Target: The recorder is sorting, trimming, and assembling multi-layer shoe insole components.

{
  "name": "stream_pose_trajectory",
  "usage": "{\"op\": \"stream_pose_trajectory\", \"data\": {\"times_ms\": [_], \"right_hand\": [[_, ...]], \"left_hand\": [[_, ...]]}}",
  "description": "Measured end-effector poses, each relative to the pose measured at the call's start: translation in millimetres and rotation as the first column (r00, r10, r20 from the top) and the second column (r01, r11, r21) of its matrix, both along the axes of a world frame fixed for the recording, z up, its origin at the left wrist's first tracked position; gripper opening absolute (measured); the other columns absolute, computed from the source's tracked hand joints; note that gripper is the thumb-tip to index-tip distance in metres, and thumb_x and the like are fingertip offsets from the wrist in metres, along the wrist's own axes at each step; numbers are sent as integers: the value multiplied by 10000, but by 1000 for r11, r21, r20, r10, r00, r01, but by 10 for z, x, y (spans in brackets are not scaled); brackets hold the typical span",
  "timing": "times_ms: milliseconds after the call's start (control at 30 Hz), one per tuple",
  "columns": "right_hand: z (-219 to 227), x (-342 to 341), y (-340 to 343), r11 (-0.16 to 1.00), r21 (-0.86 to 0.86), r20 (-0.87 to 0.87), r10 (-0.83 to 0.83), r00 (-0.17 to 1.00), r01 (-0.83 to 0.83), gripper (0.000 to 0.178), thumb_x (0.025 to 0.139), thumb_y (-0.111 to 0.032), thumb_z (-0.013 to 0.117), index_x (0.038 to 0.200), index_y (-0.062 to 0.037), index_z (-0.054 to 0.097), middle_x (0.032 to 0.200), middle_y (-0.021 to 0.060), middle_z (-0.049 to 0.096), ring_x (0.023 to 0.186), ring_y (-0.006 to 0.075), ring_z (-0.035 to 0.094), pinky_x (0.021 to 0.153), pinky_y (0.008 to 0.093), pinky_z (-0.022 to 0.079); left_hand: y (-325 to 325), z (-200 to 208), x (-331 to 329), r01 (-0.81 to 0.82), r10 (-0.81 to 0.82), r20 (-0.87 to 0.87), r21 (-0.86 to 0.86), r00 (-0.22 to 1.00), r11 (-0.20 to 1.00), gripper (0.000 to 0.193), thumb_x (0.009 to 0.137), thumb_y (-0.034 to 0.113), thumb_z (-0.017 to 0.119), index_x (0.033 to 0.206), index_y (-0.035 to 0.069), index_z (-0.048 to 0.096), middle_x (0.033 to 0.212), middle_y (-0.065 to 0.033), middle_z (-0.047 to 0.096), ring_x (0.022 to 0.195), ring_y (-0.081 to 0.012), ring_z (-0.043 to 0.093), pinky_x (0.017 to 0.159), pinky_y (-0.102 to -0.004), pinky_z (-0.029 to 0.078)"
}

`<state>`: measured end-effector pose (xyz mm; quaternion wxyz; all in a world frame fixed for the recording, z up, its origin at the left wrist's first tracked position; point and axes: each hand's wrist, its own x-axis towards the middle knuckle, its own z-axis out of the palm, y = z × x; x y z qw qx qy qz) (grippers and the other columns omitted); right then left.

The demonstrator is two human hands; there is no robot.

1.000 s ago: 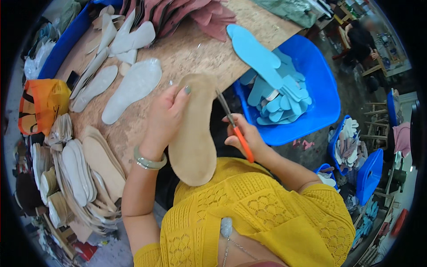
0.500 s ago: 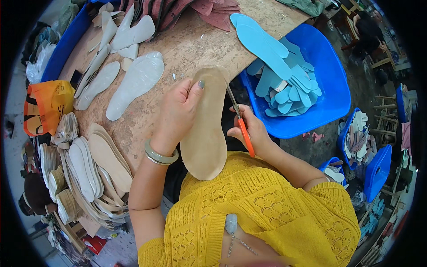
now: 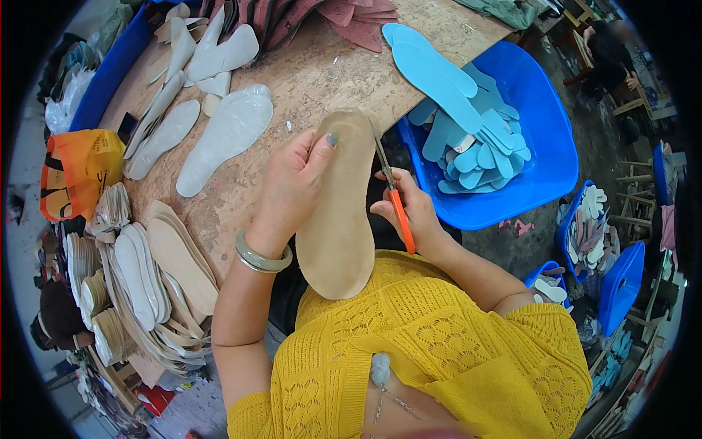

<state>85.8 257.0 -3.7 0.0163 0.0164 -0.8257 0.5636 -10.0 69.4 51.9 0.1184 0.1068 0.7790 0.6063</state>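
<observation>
A tan insole [image 3: 336, 212] is upright in front of my chest, heel end toward me. My left hand [image 3: 296, 172] grips its left edge near the top, thumb flat on its face. In my right hand [image 3: 413, 208] is a pair of scissors [image 3: 400, 216] with orange handles. Their blades point up and lie along the insole's upper right edge, where a thin pale strip shows beside it. Whether the blades are parted is hard to see. On the table to the left of my left hand lies a whitish, film-like insole [image 3: 225, 139].
Stacks of beige and white insoles [image 3: 179, 256] stand at the left by an orange bag [image 3: 82, 172]. Dark red pieces [image 3: 292, 18] lie at the table's far side. Light blue insoles [image 3: 435, 73] overhang the right edge above a blue tub [image 3: 545, 146] of blue pieces. A person [image 3: 610, 55] sits far right.
The scissors have shifted slightly up along the insole's right edge with my right hand. My left hand keeps the same grip, and the insole has barely moved.
</observation>
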Motion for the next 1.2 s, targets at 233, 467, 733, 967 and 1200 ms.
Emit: {"op": "stream_pose_trajectory", "data": {"times_ms": [233,467,733,967,1200], "right_hand": [[-28,62,39,999,22,3,31,1000,-31,548,823,-304,762,1192,-28,464,759,93,515,644,195,511,634,295,465],[52,40,63,998,-7,45,68,997,-68,529,835,-198,744,1259,-39,471,735,23,467,648,122,445,629,258,412],[2,109,121,994,-37,75,109,991,-106,494,829,-149,750,1231,-36,487,699,6,450,626,97,422,603,234,388],[-96,207,147,995,-51,77,94,993,-90,472,834,-149,747,1216,-33,495,707,3,460,629,84,425,600,226,386],[-34,157,149,992,-97,99,93,991,-83,445,840,-142,735,1206,-33,506,717,-4,478,633,80,431,593,220,382]], "left_hand": [[-69,246,-44,89,-89,13,-257,996,962,286,978,267,550,919,-5,615,674,26,504,632,-48,429,565,-250,396],[-155,273,-83,210,-196,93,-171,976,963,290,980,260,540,991,-11,645,726,9,594,673,-41,512,616,-247,454],[-202,327,-159,320,-309,82,-240,948,917,278,979,224,534,901,-32,607,688,12,538,641,-54,472,580,-276,432],[-128,415,-151,359,-333,143,-234,932,904,259,970,206,538,1007,-30,636,745,-34,608,683,-70,536,641,-276,471],[-108,449,-185,432,-406,148,-278,902,858,282,976,218,538,1043,-36,640,797,-36,635,729,-67,558,671,-271,479]]}}
